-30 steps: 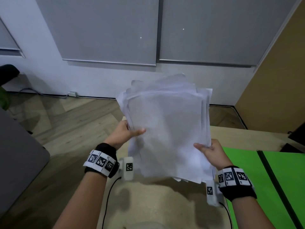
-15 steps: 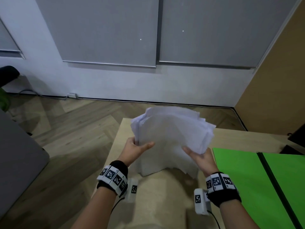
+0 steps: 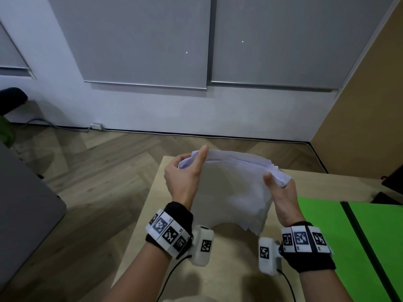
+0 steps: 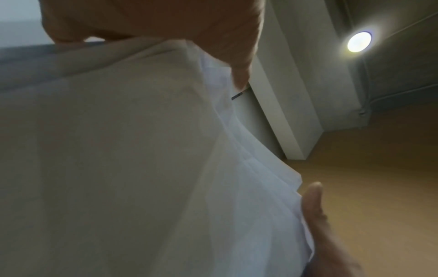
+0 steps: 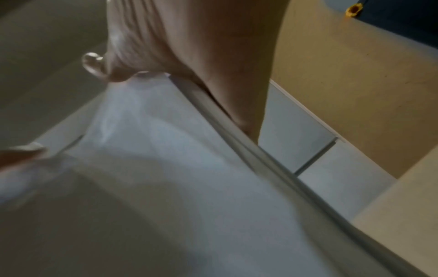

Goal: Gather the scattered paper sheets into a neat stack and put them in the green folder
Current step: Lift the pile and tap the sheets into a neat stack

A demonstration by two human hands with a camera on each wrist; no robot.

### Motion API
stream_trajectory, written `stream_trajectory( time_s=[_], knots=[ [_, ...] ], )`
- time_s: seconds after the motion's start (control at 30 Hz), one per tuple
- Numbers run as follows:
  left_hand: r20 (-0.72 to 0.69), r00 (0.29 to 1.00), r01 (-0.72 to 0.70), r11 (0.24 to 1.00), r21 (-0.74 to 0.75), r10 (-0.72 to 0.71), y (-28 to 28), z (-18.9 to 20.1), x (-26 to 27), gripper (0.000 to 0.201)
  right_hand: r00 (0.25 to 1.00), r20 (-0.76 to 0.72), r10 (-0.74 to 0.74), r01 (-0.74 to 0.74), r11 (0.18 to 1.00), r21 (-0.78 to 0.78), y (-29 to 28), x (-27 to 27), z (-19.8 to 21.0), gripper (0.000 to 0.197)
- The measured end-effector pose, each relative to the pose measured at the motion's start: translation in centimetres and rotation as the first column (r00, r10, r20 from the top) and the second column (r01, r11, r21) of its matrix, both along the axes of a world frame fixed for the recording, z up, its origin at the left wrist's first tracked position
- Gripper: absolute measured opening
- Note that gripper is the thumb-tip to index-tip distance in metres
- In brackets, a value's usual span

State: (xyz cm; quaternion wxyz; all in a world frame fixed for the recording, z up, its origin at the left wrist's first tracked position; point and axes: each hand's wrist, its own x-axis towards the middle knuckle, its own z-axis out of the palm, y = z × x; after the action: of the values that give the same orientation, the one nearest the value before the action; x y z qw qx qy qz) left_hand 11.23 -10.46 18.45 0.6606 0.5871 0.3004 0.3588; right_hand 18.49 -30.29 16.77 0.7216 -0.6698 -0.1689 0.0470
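The paper sheets [image 3: 234,188] now sit lower than a second ago: we have brought the bundle down from chest height, where it faced us upright, so that its lower edge meets the pale worktop [image 3: 226,269] and the top edge tips away from us. We read this as tapping the edges square, so the gathering seems done and the neatening under way; the sheets still fan unevenly at the right corner. The green folder [image 3: 327,225] lies open just to the right on the same worktop, untouched and apart from the bundle. Our left hand [image 3: 185,177] has slid up to the top left corner, thumb along the near face and fingers curled behind, its grip closed on the sheets. Our right hand [image 3: 281,192] pinches the top right corner, thumb in front, likewise clamped on them. The wrist views are blurred, so how many sheets are misaligned we cannot tell for certain.
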Motion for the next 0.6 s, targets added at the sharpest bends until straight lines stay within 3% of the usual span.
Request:
stream_trajectory(
  time_s=[0.2,0.43,0.53,0.6],
  knots=[
    [-0.014,0.997,0.073,0.990,0.120,-0.072,0.5,-0.2,-0.3,0.038,0.974,-0.009,-0.228,0.228,0.968,0.104,1.3,-0.6,2.4,0.056],
    [0.028,0.995,0.091,0.996,0.006,-0.092,1.5,-0.5,0.0,0.029,0.928,0.085,-0.363,0.361,0.932,0.045,2.2,0.0,1.5,0.023],
    [0.056,0.990,0.134,0.990,-0.038,-0.131,2.7,-1.1,0.2,0.021,0.899,0.088,-0.428,0.423,0.903,0.069,2.0,0.7,0.6,0.020],
    [0.053,0.984,0.168,0.986,-0.001,-0.167,2.9,-1.6,0.4,0.020,0.917,0.060,-0.395,0.387,0.914,0.122,2.1,0.6,0.3,0.012]
  ],
)
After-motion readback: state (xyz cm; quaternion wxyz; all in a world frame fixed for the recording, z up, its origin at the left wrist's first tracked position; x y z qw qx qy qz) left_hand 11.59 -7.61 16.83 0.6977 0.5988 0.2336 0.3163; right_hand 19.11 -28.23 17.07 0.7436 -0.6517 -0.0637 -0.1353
